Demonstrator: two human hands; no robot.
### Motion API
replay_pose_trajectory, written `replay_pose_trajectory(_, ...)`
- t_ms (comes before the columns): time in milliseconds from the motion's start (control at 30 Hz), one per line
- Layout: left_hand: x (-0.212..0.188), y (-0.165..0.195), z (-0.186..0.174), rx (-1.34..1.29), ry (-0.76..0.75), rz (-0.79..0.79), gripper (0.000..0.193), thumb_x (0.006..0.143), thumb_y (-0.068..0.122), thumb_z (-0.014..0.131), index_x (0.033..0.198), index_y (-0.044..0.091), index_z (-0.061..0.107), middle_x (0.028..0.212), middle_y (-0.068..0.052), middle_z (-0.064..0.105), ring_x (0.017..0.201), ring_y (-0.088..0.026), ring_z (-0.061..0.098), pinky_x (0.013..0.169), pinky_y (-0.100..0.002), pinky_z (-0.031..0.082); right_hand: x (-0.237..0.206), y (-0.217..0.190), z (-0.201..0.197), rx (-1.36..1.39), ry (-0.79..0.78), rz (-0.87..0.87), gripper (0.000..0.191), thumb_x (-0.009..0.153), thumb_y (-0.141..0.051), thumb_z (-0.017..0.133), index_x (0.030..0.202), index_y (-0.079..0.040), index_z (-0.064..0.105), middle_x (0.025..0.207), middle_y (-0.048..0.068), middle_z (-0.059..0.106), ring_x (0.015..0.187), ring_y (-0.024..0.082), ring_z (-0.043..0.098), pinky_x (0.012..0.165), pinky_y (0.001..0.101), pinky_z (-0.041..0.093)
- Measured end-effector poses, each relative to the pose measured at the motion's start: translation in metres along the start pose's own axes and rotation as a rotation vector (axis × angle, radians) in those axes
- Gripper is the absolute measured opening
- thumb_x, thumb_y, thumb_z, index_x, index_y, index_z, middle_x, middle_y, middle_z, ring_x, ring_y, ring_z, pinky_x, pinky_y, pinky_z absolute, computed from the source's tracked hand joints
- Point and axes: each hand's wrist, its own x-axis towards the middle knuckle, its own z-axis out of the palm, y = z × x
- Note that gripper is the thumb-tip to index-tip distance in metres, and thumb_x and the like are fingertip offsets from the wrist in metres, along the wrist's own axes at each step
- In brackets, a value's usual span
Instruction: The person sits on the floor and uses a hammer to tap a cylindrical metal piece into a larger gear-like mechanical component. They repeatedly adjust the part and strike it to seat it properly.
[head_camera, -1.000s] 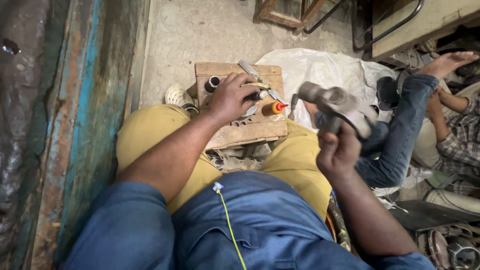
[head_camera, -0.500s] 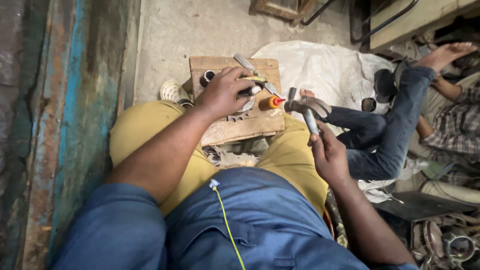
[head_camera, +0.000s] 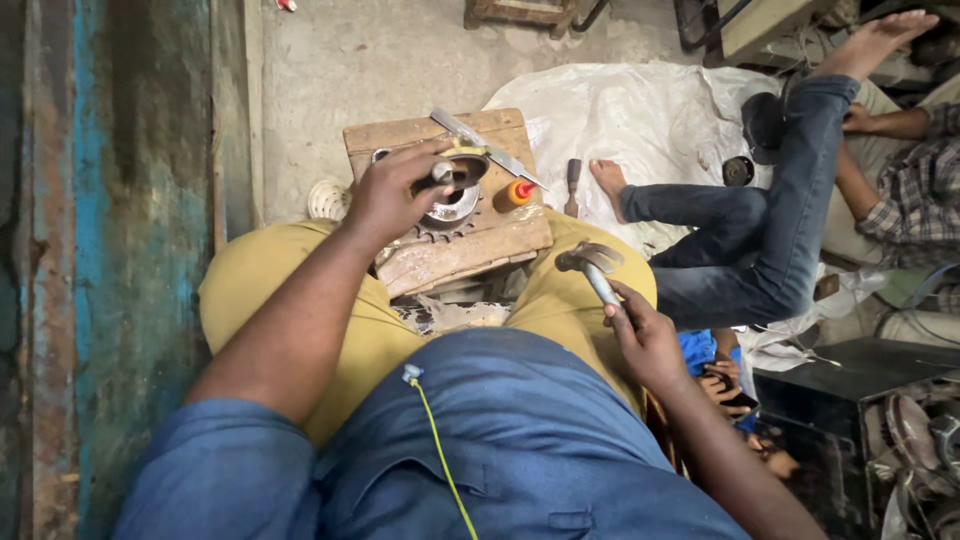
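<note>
My left hand (head_camera: 392, 195) grips a short dark metal rod (head_camera: 441, 175) held against a round toothed metal part (head_camera: 450, 208) on a worn wooden block (head_camera: 485, 246) between my knees. My right hand (head_camera: 645, 335) holds a hammer (head_camera: 591, 263) by its handle, low over my right thigh, head pointing up and away from the block. On the block also lie a flat metal file (head_camera: 487, 147) and a small orange-capped bottle (head_camera: 514, 193).
Another person in jeans sits to the right, bare foot (head_camera: 606, 178) near the block, on a white sheet (head_camera: 620, 110). A chisel-like tool (head_camera: 573, 185) lies by that foot. A blue-painted wall (head_camera: 110, 250) runs along the left; dark boxes and parts crowd the lower right.
My right hand has brought the hammer down from raised height to low beside my thigh. My left hand stays on the rod at the toothed part.
</note>
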Motion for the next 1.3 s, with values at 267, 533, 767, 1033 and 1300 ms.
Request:
replay_pose_trajectory(267, -0.009, 0.007, 0.01, -0.038, 0.083, -0.08, 0.039, 0.08, 0.006, 0.084, 0.118, 0.01, 0.074, 0.141, -0.01, 0.066, 0.129, -0.029, 0.064, 0.107, -0.036, 0.052, -0.006, -0.012, 0.001, -0.024, -0.051, 0.046, 0.04, 0.098, -0.018, 0.063, 0.137, -0.007, 0.061, 0.088, 0.011, 0.076, 0.08, 0.013, 0.072, 0.075, 0.029, 0.056)
replay_pose_trajectory(533, -0.01, 0.001, 0.02, 0.002, 0.096, -0.012, 0.035, 0.082, 0.011, 0.086, 0.114, 0.007, 0.073, 0.136, -0.013, 0.068, 0.13, -0.032, 0.063, 0.108, -0.04, 0.051, -0.012, -0.009, 0.006, -0.034, -0.053, 0.023, 0.038, 0.098, -0.018, 0.064, 0.135, -0.007, 0.063, 0.092, 0.013, 0.077, 0.082, 0.014, 0.073, 0.076, 0.0297, 0.057)
replay_pose_trajectory(767, -0.008, 0.006, 0.018, 0.02, 0.11, -0.006, 0.036, 0.088, 0.015, 0.083, 0.118, 0.006, 0.067, 0.133, -0.013, 0.067, 0.127, -0.032, 0.064, 0.106, -0.04, 0.052, -0.011, -0.01, 0.009, -0.039, -0.047, 0.015, 0.038, 0.098, -0.019, 0.065, 0.134, -0.006, 0.063, 0.095, 0.014, 0.078, 0.083, 0.016, 0.075, 0.076, 0.0306, 0.057)
replay_pose_trajectory(1033, -0.008, 0.012, 0.021, 0.193, 0.034, 0.076, 0.033, 0.084, 0.011, 0.082, 0.114, 0.009, 0.068, 0.144, -0.011, 0.06, 0.133, -0.035, 0.055, 0.108, -0.044, 0.05, -0.009, -0.011, 0.011, -0.055, -0.06, 0.037, 0.038, 0.097, -0.019, 0.065, 0.133, -0.007, 0.063, 0.1, 0.016, 0.078, 0.086, 0.018, 0.077, 0.078, 0.0322, 0.057)
replay_pose_trajectory(1300, -0.006, 0.016, 0.026, 0.277, 0.02, 0.13, 0.033, 0.08, 0.012, 0.082, 0.108, 0.007, 0.066, 0.147, -0.01, 0.056, 0.131, -0.04, 0.052, 0.106, -0.046, 0.05, -0.01, -0.01, 0.011, -0.05, -0.055, 0.026, 0.038, 0.097, -0.02, 0.065, 0.133, -0.008, 0.063, 0.101, 0.016, 0.078, 0.088, 0.021, 0.079, 0.079, 0.0332, 0.058)
